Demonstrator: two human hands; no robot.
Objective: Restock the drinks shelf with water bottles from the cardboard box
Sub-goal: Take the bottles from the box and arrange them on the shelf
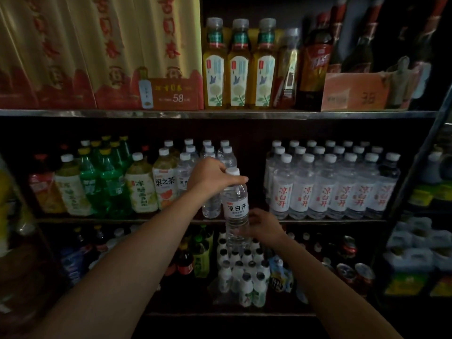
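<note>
Frame centre: left hand [210, 176] pinching water bottle [236, 206] neck, right hand [263, 226] cupping base; best slid upright into middle shelf [97, 220] gap.

Left hand [210, 176] grips the neck of an upright clear white-capped plastic water bottle [236, 206]; right hand [263, 227] holds its base before the dark middle shelf [97, 220].

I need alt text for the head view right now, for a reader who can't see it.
Two hands hold one upright water bottle before the middle shelf: the left hand grips its neck, the right hand its base. A gap lies behind, with rows of water bottles to the right.
</note>
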